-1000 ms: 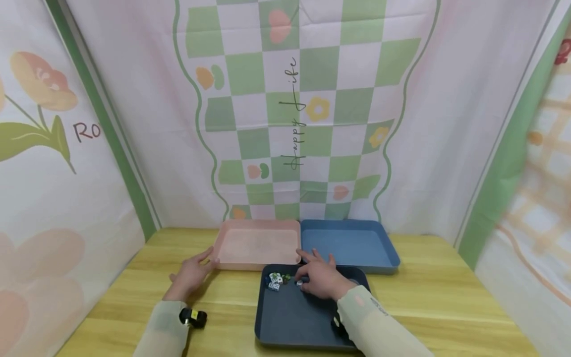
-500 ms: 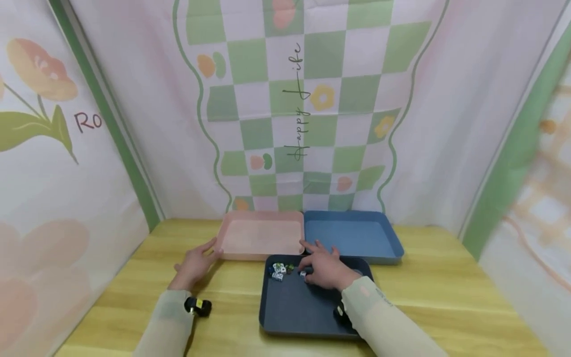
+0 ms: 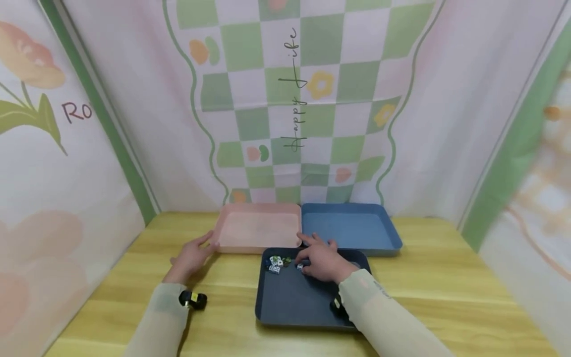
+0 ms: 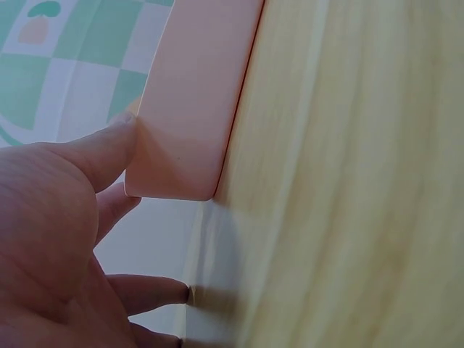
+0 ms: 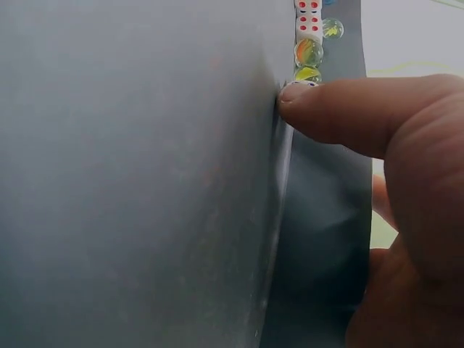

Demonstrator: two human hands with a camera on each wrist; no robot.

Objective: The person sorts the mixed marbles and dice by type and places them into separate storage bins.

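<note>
My left hand [image 3: 193, 257] is at the near left corner of the pink tray [image 3: 215, 243]. Its thumb touches the wall by the rim, and its other fingers spread beyond the corner, fairly straight. Over the dark grey tray [image 3: 294, 302], my right hand [image 3: 324, 262] pinches a white die [image 3: 300, 266] at the tray's far side, thumb in front; the die is mostly covered. To its left lie several white dice [image 3: 274, 269] in a cluster with glass marbles. The right wrist view shows a red-dotted die [image 5: 309, 23] and a clear marble [image 5: 309, 52] beyond the thumb.
A blue tray [image 3: 398, 243] stands against the pink tray's right side, behind the dark tray. All three rest on a wooden table [image 3: 446, 277]. Printed curtains [image 3: 348, 119] enclose the back and sides.
The head view has tilted, so the trays and hands sit higher in it. Both hands keep nearly the same places relative to the trays, the right still at the die.
</note>
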